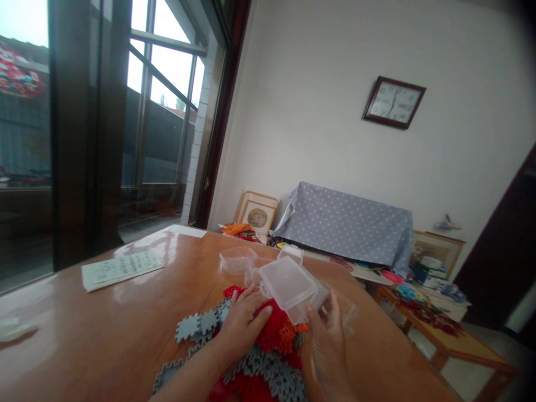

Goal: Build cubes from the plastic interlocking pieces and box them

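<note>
My right hand [327,329] grips a clear plastic box [288,282] by its near right side. The box is tilted above the table, and its lid seems to stand open. With fingers stretched out, my left hand [246,315] rests on a pile of red interlocking pieces [274,326], left of the box. Grey toothed puzzle-like pieces [272,371] lie beneath and in front of both hands. More grey pieces [199,325] spread left of my left wrist. An orange piece [287,335] sits among the red ones, below the box.
Several clear containers [238,261] stand behind my hands on the brown wooden table [125,324]. A sheet with handwriting [122,269] lies to the left, with a white item [17,329] near the left edge. Beyond the table is a dotted grey cloth [347,220].
</note>
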{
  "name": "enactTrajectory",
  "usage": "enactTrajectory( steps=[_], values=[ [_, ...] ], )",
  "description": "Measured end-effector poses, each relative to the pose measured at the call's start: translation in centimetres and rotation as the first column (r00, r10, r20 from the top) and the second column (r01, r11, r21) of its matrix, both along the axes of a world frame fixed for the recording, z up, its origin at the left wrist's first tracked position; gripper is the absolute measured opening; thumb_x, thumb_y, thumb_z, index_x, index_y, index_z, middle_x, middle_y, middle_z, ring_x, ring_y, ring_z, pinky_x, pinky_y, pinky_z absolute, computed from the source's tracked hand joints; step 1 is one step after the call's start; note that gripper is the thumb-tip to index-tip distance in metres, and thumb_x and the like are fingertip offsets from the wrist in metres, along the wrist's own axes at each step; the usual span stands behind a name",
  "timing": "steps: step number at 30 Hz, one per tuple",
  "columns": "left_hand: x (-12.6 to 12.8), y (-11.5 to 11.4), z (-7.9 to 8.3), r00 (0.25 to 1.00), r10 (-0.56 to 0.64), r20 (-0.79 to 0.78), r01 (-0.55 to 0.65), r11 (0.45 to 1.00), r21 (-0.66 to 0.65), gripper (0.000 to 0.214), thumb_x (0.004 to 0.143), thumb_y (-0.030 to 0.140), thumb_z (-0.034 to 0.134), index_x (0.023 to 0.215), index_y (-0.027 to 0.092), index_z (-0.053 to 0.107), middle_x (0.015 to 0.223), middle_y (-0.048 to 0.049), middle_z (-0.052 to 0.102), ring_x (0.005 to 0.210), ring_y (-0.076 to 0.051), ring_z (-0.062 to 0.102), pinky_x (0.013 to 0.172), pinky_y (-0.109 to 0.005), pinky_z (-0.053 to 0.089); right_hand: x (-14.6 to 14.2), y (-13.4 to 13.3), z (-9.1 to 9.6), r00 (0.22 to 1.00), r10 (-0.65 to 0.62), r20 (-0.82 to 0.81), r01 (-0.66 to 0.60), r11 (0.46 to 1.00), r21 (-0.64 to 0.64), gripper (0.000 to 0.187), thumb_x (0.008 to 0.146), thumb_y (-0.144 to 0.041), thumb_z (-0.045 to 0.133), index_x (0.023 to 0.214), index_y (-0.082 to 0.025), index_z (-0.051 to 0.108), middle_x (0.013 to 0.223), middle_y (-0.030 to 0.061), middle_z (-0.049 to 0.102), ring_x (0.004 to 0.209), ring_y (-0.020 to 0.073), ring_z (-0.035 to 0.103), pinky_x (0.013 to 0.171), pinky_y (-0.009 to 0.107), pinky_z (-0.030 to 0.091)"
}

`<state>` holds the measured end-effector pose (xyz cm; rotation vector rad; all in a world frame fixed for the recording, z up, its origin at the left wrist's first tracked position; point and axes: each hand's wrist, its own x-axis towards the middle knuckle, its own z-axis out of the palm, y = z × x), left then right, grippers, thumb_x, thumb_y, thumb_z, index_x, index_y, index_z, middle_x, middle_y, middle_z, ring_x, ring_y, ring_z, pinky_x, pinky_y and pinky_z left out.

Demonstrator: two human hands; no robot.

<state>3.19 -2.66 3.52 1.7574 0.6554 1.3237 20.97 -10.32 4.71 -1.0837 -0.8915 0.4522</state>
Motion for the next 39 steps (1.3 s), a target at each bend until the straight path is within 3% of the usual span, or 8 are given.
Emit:
enactTrajectory(
  steps=[4, 6, 9, 12, 19, 24, 30, 39],
  values=[
    [0.0, 0.1, 0.0, 0.965, 0.177, -0.195, -0.142, 0.973, 0.182, 0.026, 0.090, 0.035, 0.058, 0.111, 0.034, 0.074, 0.126, -0.0029, 0.069, 0.135, -0.032, 0.047, 0.119, -0.057, 0.017, 0.1, 0.2, -0.3, 0.974, 0.082, -0.213, -0.083, 0.997, 0.000, 0.079, 0.086, -0.047, 0.066, 0.154, -0.028, 0.029, 0.144, 0.0123, 0.054, 0.120, 0.0288, 0.061, 0.083, 0.038, 0.058],
    [-0.1, 0.2, 0.0, 0.957, 0.222, -0.187, -0.189, 0.966, 0.178, 0.028, 0.094, 0.037, 0.054, 0.115, 0.033, 0.071, 0.127, -0.0031, 0.068, 0.130, -0.029, 0.052, 0.118, -0.054, 0.025, 0.3, 0.3, -0.6, 0.951, 0.097, -0.292, -0.104, 0.995, -0.006, 0.077, 0.083, -0.047, 0.069, 0.151, -0.030, 0.036, 0.139, 0.0102, 0.059, 0.116, 0.0275, 0.063, 0.078, 0.034, 0.058],
    [-0.2, 0.2, 0.5, 0.973, 0.220, -0.074, -0.216, 0.974, 0.064, 0.030, 0.096, 0.042, 0.051, 0.116, 0.026, 0.068, 0.124, -0.0058, 0.069, 0.119, -0.026, 0.060, 0.110, -0.047, 0.039, 0.1, 0.3, -0.8, 0.922, 0.137, -0.363, -0.138, 0.990, 0.024, 0.074, 0.080, -0.048, 0.073, 0.145, -0.031, 0.044, 0.131, 0.0081, 0.065, 0.114, 0.0265, 0.064, 0.077, 0.034, 0.058],
    [-0.2, 0.0, 1.2, 0.984, 0.161, 0.079, -0.155, 0.985, -0.071, 0.040, 0.096, 0.047, 0.051, 0.126, 0.022, 0.061, 0.132, -0.0087, 0.065, 0.123, -0.026, 0.058, 0.108, -0.043, 0.042, -0.4, 0.3, -0.6, 0.894, 0.204, -0.399, -0.196, 0.979, 0.062, 0.068, 0.079, -0.048, 0.074, 0.141, -0.034, 0.050, 0.130, 0.0057, 0.067, 0.115, 0.0258, 0.064, 0.080, 0.035, 0.058],
    [0.1, -0.6, 1.7, 0.953, 0.023, 0.301, 0.061, 0.962, -0.267, 0.062, 0.098, 0.057, 0.042, 0.149, 0.022, 0.039, 0.155, -0.0115, 0.043, 0.143, -0.026, 0.040, 0.121, -0.044, 0.028, -1.4, -0.3, 0.4, 0.842, 0.294, -0.453, -0.280, 0.955, 0.099, 0.068, 0.084, -0.045, 0.070, 0.146, -0.036, 0.043, 0.142, 0.0052, 0.058, 0.121, 0.0274, 0.060, 0.084, 0.039, 0.057],
    [0.1, -1.1, 2.5, 0.931, -0.135, 0.340, 0.230, 0.938, -0.258, 0.069, 0.094, 0.054, 0.053, 0.153, 0.023, 0.033, 0.160, -0.0118, 0.035, 0.149, -0.029, 0.030, 0.121, -0.048, 0.028, -1.5, -0.7, 0.8, 0.840, 0.323, -0.436, -0.310, 0.945, 0.102, 0.064, 0.086, -0.042, 0.069, 0.145, -0.035, 0.045, 0.143, 0.0041, 0.058, 0.127, 0.0284, 0.056, 0.085, 0.038, 0.057],
    [0.6, -1.6, 2.9, 0.928, -0.176, 0.328, 0.270, 0.925, -0.267, 0.066, 0.088, 0.041, 0.067, 0.147, 0.024, 0.043, 0.155, -0.0103, 0.044, 0.144, -0.031, 0.037, 0.118, -0.048, 0.032, -1.2, -0.6, 0.5, 0.826, 0.331, -0.456, -0.334, 0.939, 0.075, 0.056, 0.087, -0.046, 0.067, 0.140, -0.036, 0.051, 0.142, 0.0031, 0.058, 0.120, 0.0279, 0.059, 0.083, 0.039, 0.058],
    [1.3, -1.1, 2.0, 0.925, -0.257, 0.281, 0.307, 0.940, -0.150, 0.051, 0.093, 0.033, 0.062, 0.142, 0.023, 0.050, 0.149, -0.0096, 0.052, 0.136, -0.028, 0.049, 0.117, -0.046, 0.036, -0.6, -0.4, 0.1, 0.764, 0.331, -0.554, -0.384, 0.923, 0.022, 0.058, 0.086, -0.052, 0.066, 0.140, -0.038, 0.049, 0.130, 0.0031, 0.066, 0.106, 0.0273, 0.064, 0.077, 0.044, 0.059]
  ],
)
